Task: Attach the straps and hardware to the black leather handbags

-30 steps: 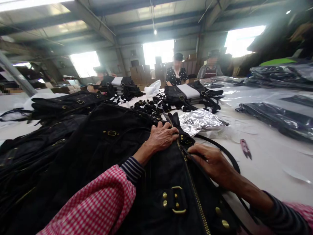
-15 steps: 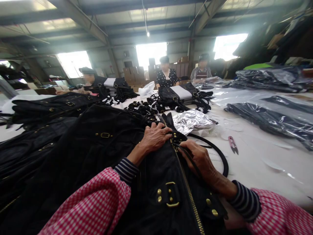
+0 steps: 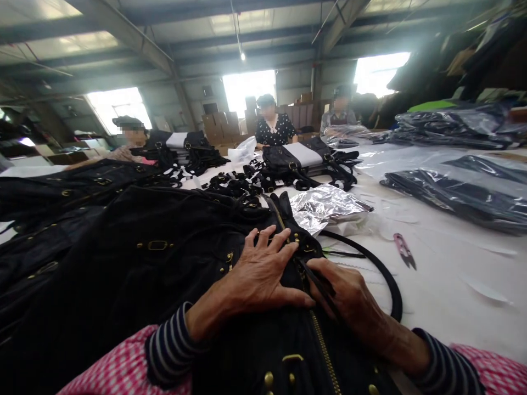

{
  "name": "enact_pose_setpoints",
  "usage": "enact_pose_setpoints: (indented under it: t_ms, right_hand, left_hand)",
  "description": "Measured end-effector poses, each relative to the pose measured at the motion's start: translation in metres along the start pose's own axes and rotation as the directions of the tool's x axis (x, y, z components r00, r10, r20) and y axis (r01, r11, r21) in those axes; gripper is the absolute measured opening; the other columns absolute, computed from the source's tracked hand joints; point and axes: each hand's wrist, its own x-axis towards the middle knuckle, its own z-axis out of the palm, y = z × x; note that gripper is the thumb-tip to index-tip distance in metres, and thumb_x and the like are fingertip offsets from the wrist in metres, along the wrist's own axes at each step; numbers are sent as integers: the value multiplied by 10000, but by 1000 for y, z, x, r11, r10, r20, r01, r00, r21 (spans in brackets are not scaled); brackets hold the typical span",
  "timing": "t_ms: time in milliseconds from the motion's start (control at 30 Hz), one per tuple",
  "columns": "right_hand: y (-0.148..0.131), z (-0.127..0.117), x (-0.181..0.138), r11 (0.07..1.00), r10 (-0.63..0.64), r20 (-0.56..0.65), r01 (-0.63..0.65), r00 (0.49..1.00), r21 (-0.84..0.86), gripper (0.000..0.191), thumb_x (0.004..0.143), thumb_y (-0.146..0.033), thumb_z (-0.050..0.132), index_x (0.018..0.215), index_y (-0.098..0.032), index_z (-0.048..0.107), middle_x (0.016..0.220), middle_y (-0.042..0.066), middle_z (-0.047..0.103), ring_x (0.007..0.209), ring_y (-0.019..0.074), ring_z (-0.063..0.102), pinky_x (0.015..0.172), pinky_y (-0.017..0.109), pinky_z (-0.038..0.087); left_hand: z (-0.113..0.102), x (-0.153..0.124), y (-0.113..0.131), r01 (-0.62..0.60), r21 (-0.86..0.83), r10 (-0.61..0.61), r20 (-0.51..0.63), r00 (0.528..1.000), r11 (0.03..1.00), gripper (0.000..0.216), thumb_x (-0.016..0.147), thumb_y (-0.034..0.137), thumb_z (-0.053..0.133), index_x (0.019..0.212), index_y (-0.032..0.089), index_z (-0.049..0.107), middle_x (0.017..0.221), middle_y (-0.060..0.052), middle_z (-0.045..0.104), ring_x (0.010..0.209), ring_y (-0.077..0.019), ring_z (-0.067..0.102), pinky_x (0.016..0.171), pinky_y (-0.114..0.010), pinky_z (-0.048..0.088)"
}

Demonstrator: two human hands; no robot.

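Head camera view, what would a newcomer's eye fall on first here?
Probably the two bare hands near the centre: the left hand spread on a black bag, the right hand gripping a thin black strip beside the gold-toned zip. Next might come the crumpled silvery wrap just beyond them, then the pink thread snips on the white tabletop at right.
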Motion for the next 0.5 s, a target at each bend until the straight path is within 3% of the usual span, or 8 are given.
enact_pose_setpoints:
  t_ms: [133,300,400,500]
  right_hand:
    - [2,3,9,995,88,45,-86,995,-46,118,995,-179,463,960,-180,576,799,32,640,673,163,638,616,268,459]
    - [2,-3,12,957,264,112,-275,958,93,152,1002,-299,503,966,-201,613,828,19,673,703,162,650,643,270,489]
    - [2,-15,9,905,389,77,-396,918,158,193,978,-388,553,1053,-224,620,937,19,703,814,175,675,703,269,522]
    - [2,-29,4,893,427,79,-434,901,118,225,967,-436,553,988,-227,634,880,11,689,766,179,656,663,272,512]
  left_hand:
    - [8,2,1,-11,19,11,-16,1000,1000,1077,675,892,608,1493,210,448,1630,-138,310,1499,-457,182,1184,-723,90]
    - [11,1,-3,-41,-23,40,-75,996,999,1085,650,910,603,1467,208,474,1612,-136,347,1491,-456,210,1177,-739,101]
    - [4,-4,-3,-68,-47,62,-116,991,997,962,695,851,639,1428,242,506,1571,-106,423,1474,-406,280,1189,-695,178]
    - [-16,-26,-9,-32,-11,30,-156,987,999,705,853,674,649,1418,281,497,1569,-59,429,1437,-305,371,1167,-562,342]
